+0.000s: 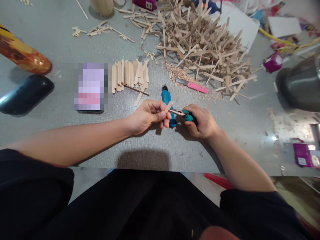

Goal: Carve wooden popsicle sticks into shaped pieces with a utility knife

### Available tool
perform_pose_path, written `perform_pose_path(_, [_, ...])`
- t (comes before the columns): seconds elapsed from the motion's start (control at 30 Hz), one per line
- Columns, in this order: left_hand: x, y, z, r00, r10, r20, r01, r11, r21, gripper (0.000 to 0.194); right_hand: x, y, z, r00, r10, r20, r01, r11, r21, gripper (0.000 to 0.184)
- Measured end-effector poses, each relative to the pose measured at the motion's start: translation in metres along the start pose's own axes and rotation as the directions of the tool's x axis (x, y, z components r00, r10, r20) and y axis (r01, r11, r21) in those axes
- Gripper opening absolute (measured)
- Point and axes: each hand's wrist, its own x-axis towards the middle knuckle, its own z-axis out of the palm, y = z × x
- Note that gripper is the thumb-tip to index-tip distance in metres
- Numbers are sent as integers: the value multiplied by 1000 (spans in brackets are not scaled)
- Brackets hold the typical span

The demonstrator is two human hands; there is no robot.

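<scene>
Between the thumb and fingers of my left hand (pixel 152 116) is a wooden craft stick (pixel 169 106), its rounded end sticking up. My right hand (pixel 201 121) is closed around the green handles of needle-nose pliers (pixel 177 112). The pliers' tips meet the stick close to my left fingertips; whether the jaws grip it is too small to tell. Under the pliers lies a blue utility knife (pixel 166 96) on the grey table, partly covered by my left fingers. Left of it is a row of craft sticks (pixel 128 73).
A large heap of craft sticks (pixel 200 43) spreads at the back right, with a pink-handled cutter (pixel 197 87) among shavings before it. A phone with a blurred screen (pixel 91 87), a black case (pixel 26 94) and an orange cylinder (pixel 25 53) are at left. A dark metal container (pixel 300 83) stands right.
</scene>
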Motion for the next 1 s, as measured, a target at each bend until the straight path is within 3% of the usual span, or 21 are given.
perform_pose_path(0.3, [3,1,4,981,178,-73,-164,973,161,49,1,-19,-1,993,115,5,-114,981,154,58])
perform_pose_path(0.43, [4,1,5,963,253,-96,-229,951,208,53,-3,-34,-2,976,216,39,-216,913,346,52])
perform_pose_path(0.53, [6,2,3,956,275,-105,-245,942,230,52,-3,-47,-2,924,333,188,-377,709,596,54])
perform_pose_path(0.6, [6,2,3,954,282,-106,-253,941,226,50,0,-55,-2,870,356,341,-483,481,732,59])
perform_pose_path(0.7, [6,3,3,943,302,-137,-273,942,197,50,7,-57,-6,778,357,517,-586,118,802,66])
perform_pose_path(0.73, [5,3,4,938,307,-159,-274,941,196,52,9,-55,-9,742,368,560,-616,44,787,67])
perform_pose_path(0.77, [4,3,5,936,303,-177,-268,943,199,53,10,-51,-11,726,414,548,-615,36,788,68])
perform_pose_path(0.8, [4,3,5,937,291,-195,-251,946,204,55,10,-47,-13,733,473,489,-595,99,797,69])
perform_pose_path(0.83, [3,4,6,939,271,-213,-227,951,210,55,9,-42,-15,752,539,380,-564,227,794,70])
perform_pose_path(0.9, [1,5,7,944,225,-240,-174,961,216,54,4,-32,-15,801,597,47,-495,614,615,64])
perform_pose_path(0.93, [1,5,7,943,214,-256,-159,963,217,52,1,-29,-14,833,545,-97,-458,778,430,59])
perform_pose_path(1.0, [0,6,9,936,210,-281,-148,963,225,48,-4,-25,-11,897,388,-213,-377,922,90,51])
